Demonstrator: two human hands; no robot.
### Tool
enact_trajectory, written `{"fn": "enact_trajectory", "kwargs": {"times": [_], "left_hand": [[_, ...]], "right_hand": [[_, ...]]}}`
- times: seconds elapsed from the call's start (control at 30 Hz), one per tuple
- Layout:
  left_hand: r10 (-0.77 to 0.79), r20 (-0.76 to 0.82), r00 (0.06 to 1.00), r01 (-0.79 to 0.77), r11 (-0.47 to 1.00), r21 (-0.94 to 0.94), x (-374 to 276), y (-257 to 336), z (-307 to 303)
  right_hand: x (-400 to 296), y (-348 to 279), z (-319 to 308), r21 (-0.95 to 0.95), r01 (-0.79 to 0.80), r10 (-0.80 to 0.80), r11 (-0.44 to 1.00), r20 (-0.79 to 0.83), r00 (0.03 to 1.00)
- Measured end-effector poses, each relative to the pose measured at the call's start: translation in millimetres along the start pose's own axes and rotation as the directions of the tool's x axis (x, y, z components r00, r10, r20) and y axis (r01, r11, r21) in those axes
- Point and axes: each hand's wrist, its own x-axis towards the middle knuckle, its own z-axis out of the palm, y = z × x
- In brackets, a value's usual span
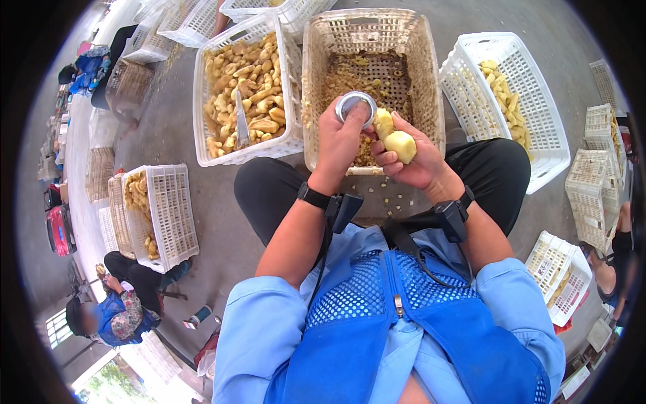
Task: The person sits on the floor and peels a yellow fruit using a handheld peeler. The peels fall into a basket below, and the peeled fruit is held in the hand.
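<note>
In my left hand (pixel 333 146) is a round metal tool (pixel 345 103) with a raised rim, my thumb pressed inside it. Its exact kind is hard to tell. My right hand (pixel 426 166) grips a peeled, pale yellow piece of ginger (pixel 401 146) with two rounded lobes, close beside the tool. Both hands are over the near part of a dirty plastic crate (pixel 435 91), whose bottom holds peel scraps (pixel 338 76). To the left, unpeeled ginger (pixel 252 65) fills a white crate (pixel 199 116), and a knife (pixel 242 121) lies on top.
A white crate (pixel 547 106) on the right, tilted in view, holds peeled ginger (pixel 507 98). My knees flank the middle crate. At left, a seated person (pixel 121 313) is near another ginger crate (pixel 174 217). More crates (pixel 588 197) and a partly visible person (pixel 618 267) are at far right.
</note>
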Motion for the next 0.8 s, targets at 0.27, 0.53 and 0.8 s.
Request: {"fn": "enact_trajectory", "kwargs": {"times": [0.27,0.53,0.8], "left_hand": [[0.128,0.083,0.988,-0.144,0.960,0.239,-4.3,1.2,1.6],[0.053,0.019,0.998,-0.055,0.990,0.129,0.1,2.2,-4.3],[0.106,0.082,0.991,-0.123,0.962,0.242,-2.0,3.6,-1.3]], "right_hand": [[-4.7,0.7,1.7,0.043,0.035,-0.033,0.998,-0.040,0.999],[-2.2,1.8,1.8,0.021,-0.005,0.005,1.000,0.020,1.000],[-3.9,0.8,0.4,0.006,0.001,-0.001,1.000,-0.038,0.999]]}}
